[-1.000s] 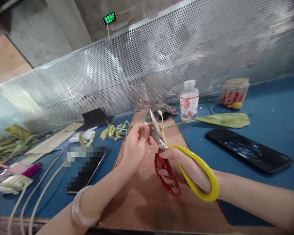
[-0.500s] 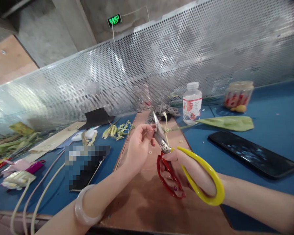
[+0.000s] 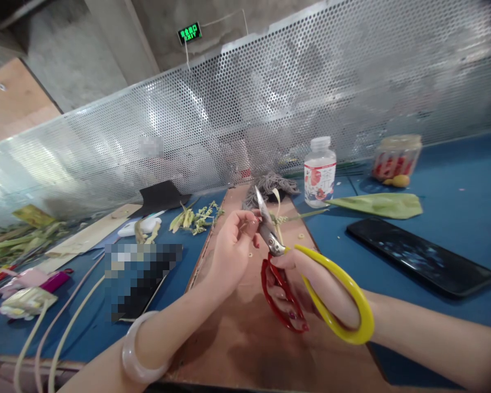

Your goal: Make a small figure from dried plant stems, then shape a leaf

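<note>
My right hand grips scissors with one yellow and one red handle loop. The blades point up and away, close to the fingertips of my left hand. Thumb and fingers of that hand are pinched on a thin green knotted leaf strip; the blades cover the spot where the fingers meet it. A pale end curls upward from the strip, and a narrow green stalk runs off to the right. Beneath both hands lies a brown wooden board.
On the blue table right of the board are a phone, a broad green leaf, a labelled bottle and a jar. Grey yarn lies at the board's far end. Left are leaf scraps and another phone.
The view has shifted very slightly. Both hands, the scissors and the leaf strip keep nearly the same positions.
</note>
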Motion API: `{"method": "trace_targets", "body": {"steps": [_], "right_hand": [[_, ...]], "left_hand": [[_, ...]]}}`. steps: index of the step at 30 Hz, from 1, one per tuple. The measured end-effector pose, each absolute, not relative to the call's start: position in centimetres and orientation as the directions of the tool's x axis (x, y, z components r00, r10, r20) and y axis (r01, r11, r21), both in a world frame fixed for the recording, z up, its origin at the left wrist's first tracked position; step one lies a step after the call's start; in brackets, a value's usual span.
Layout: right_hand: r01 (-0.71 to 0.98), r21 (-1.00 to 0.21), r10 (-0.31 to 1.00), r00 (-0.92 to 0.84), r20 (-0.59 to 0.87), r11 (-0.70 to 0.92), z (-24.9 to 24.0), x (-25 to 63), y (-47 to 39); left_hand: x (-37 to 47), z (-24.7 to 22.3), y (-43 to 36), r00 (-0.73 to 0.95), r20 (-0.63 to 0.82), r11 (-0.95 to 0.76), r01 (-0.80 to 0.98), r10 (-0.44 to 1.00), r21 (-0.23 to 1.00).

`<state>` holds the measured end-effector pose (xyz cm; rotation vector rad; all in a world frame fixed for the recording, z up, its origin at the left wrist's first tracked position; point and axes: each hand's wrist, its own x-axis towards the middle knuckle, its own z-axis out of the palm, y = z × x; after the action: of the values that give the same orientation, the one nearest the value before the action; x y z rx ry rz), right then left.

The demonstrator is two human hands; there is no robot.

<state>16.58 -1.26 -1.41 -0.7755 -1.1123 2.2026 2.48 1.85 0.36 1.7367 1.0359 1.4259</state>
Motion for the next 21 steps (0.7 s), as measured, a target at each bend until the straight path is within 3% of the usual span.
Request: {"method": "trace_targets", "body": {"steps": [21], "right_hand": [[-0.155, -0.858, 0.682, -0.681, -0.267, -0.491, -2.07, 16.5, -0.95]], "left_hand": [[2.29, 0.29, 2.07, 0.14, 0.432, -0.454, 0.234, 0.891, 0.86]]}}
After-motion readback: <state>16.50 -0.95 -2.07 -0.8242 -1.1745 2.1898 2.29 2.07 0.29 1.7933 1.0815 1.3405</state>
